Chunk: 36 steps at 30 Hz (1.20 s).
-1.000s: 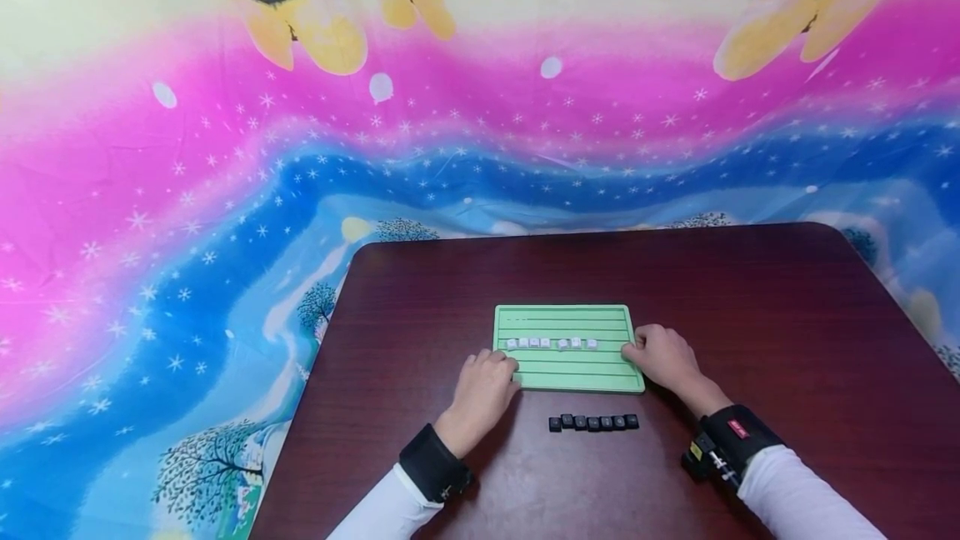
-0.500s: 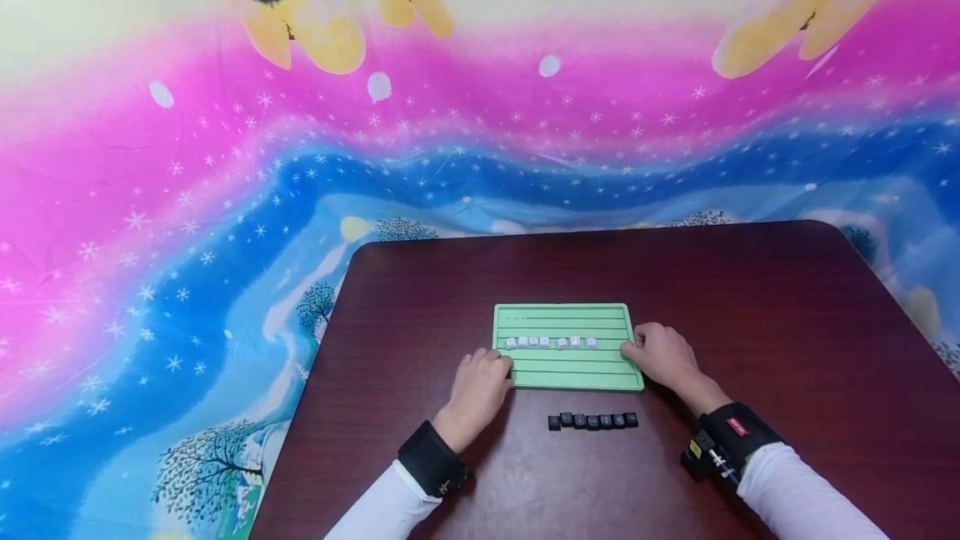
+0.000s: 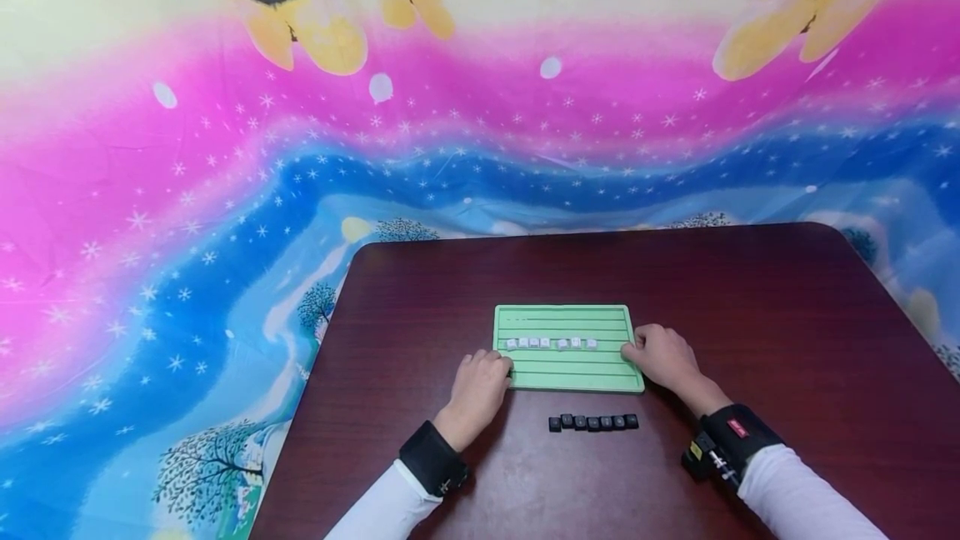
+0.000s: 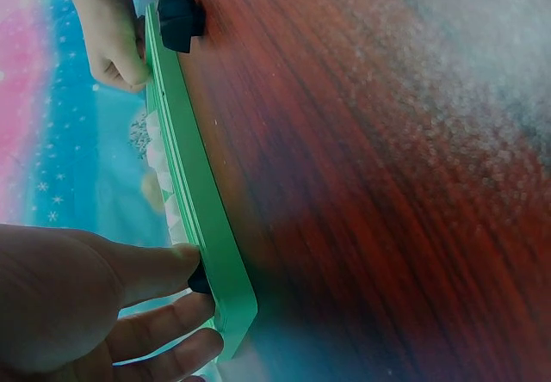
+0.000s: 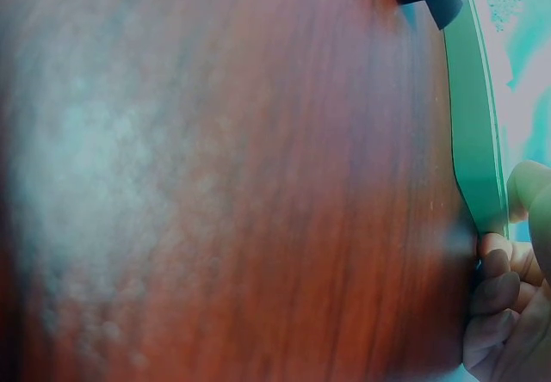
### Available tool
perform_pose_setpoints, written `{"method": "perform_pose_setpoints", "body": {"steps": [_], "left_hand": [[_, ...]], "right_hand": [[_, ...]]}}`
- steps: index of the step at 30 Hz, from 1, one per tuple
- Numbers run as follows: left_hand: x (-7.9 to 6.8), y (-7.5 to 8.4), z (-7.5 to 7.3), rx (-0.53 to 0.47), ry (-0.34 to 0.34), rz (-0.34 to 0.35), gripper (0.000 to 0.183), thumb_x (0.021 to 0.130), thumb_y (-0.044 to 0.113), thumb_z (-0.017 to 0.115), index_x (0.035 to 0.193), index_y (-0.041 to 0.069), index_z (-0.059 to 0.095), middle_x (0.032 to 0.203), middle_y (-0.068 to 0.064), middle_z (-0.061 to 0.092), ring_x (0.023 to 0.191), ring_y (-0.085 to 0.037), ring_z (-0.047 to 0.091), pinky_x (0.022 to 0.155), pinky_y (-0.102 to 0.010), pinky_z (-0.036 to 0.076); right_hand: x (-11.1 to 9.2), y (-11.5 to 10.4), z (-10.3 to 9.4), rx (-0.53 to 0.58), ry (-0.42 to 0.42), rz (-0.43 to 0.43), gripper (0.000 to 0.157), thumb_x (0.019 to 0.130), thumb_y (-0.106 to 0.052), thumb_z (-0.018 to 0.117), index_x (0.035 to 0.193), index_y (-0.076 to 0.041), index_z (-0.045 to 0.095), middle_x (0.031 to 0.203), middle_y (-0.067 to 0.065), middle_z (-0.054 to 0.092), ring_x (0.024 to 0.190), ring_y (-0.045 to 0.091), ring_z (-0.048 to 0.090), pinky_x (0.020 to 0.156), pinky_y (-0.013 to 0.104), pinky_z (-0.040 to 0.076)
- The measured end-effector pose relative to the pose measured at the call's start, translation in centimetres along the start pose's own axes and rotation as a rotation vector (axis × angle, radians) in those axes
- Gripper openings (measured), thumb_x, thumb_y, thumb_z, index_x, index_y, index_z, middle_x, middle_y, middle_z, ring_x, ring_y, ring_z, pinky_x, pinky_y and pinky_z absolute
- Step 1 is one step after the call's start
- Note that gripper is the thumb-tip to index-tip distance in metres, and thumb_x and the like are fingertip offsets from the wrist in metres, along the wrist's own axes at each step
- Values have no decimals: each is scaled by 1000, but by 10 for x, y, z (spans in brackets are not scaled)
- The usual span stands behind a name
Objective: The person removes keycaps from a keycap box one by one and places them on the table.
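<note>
A flat green grooved board (image 3: 570, 377) lies on the table with a row of white keycaps (image 3: 534, 343) across its middle. At the board's left side is my left hand (image 3: 480, 390). In the left wrist view, its thumb and forefinger pinch a small black keycap (image 4: 200, 280) against the board's surface, mostly hidden by the fingers. My right hand (image 3: 663, 357) grips the board's right edge, thumb on top; in the right wrist view its curled fingers (image 5: 495, 296) sit by the corner. Just in front of the board, black keycaps (image 3: 593, 422) form a slightly uneven row.
The dark red-brown table (image 3: 787, 340) has rounded far corners. Behind it hangs a colourful printed cloth (image 3: 480, 107). Black wrist straps with small devices sit on both wrists, above white sleeves (image 3: 806, 494).
My left hand has shifted slightly leftward along the board's left edge. The right hand, the board and both keycap rows hold their places.
</note>
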<state>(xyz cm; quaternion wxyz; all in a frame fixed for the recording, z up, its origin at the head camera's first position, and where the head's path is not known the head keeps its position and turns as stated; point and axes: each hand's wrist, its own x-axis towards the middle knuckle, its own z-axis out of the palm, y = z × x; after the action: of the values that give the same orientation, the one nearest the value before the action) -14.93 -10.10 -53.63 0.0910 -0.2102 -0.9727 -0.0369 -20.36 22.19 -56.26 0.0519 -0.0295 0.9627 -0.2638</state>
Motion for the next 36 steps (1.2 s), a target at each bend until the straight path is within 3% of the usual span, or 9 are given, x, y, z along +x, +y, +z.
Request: {"method": "perform_pose_setpoints", "body": {"steps": [21,36], "left_hand": [[0,1,1,29,39,0,12,85,23,79,82,20,69,83,4,69,76,-17,61,63,-28,42],[0,5,-11,27,21,-7,7,87,24,78,89,20,72,86,5,71,79,-16,62,65,-27,41]], "right_hand": [[-1,-1,1,8,5,3,37,88,-23,61,61,-16,37,57,-6,27,52,13,24,51,27,20],[-1,1,1,8,12,-7,37,88,-24,61,61,-16,37,57,-5,26,52,14,25,51,27,20]]}}
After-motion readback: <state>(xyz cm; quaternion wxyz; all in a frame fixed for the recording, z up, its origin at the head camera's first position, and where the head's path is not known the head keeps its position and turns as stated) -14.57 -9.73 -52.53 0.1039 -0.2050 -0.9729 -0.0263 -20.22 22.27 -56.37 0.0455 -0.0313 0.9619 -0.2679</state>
